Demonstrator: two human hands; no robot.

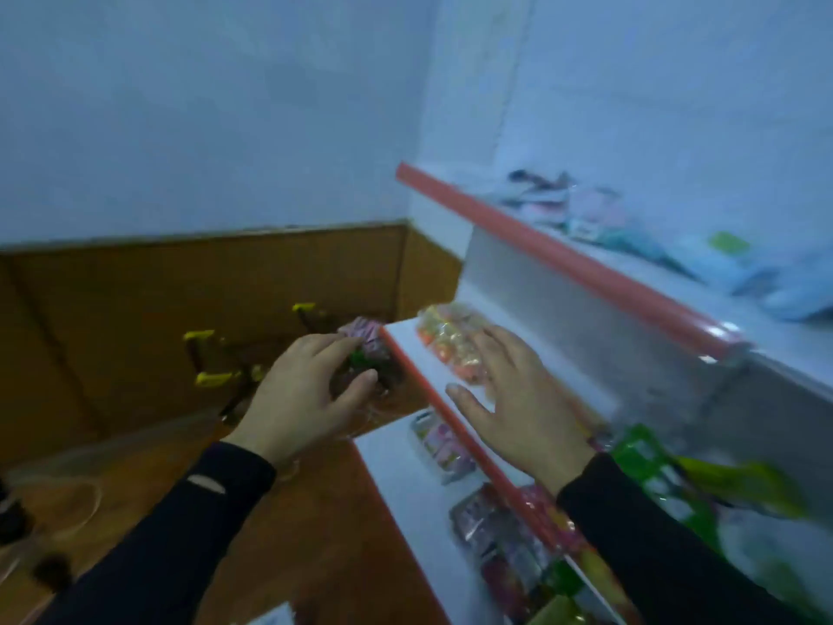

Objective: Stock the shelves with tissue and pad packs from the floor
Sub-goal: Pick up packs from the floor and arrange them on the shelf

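My left hand (302, 390) is out past the end of the shelves, its grip curled around a small pink and green pack (365, 349) wrapped in clear film; the fingers close on it from the side and the thumb sits under it. The picture is blurred, so I cannot tell what kind of pack it is.

My right hand (518, 399) lies flat and open over the middle shelf (405, 336), fingers spread, holding nothing; the fingertips touch an orange and yellow pack (450, 349) that lies on that shelf near its left end. The shelf has a red front edge.

Above it, the top shelf (563, 259) carries pale blue and white packs (743, 272). Below my right wrist, the lower shelf (396, 480) holds pink and purple packs (444, 448), with green packs (649, 462) further right.

The wooden floor (135, 309) lies beyond my left hand.
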